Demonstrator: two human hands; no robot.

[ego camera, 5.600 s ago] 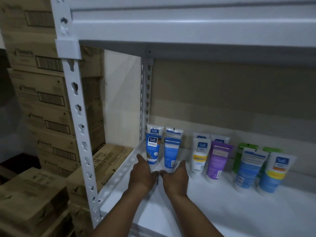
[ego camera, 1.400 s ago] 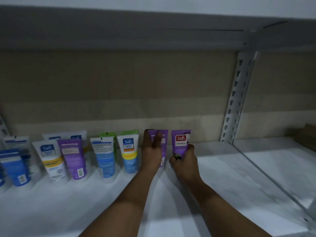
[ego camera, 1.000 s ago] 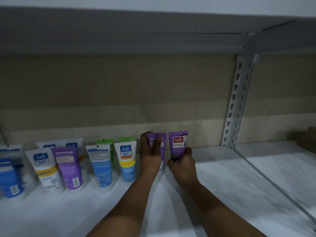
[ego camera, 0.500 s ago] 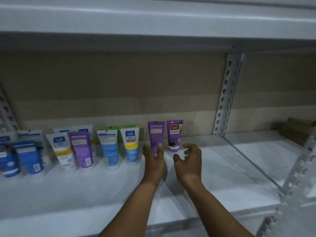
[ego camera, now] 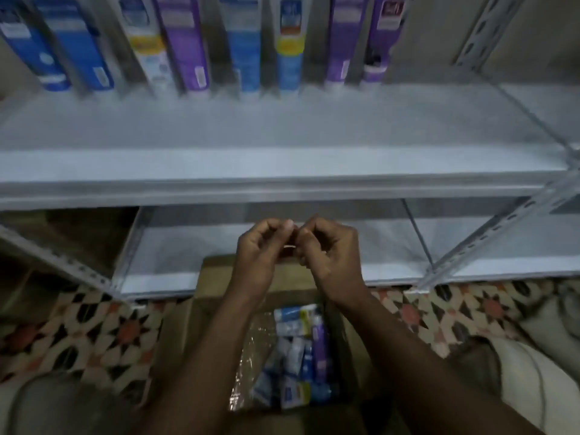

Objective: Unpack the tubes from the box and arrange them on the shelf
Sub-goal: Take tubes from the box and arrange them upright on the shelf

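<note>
Both hands hang with fingers curled in, the left hand (ego camera: 255,262) and right hand (ego camera: 332,259) touching at the fingertips just above the box (ego camera: 219,276). There may be something small pinched between them, but the blur hides it, so I cannot tell whether they grip anything.

The tubes left to unpack (ego camera: 298,356) lie jumbled in the open box on the patterned floor (ego camera: 94,334), beside a sheet of crinkled plastic wrap (ego camera: 251,356). A row of tubes (ego camera: 185,42) already stands at the back of the shelf (ego camera: 282,171), caps down.

These tubes look light and soft-walled, with smooth plastic that is probably a little slippery. The body would give under a squeeze, so the firm cap end is the best place to take hold. Standing on narrow caps, they would tip easily if nudged.
</note>
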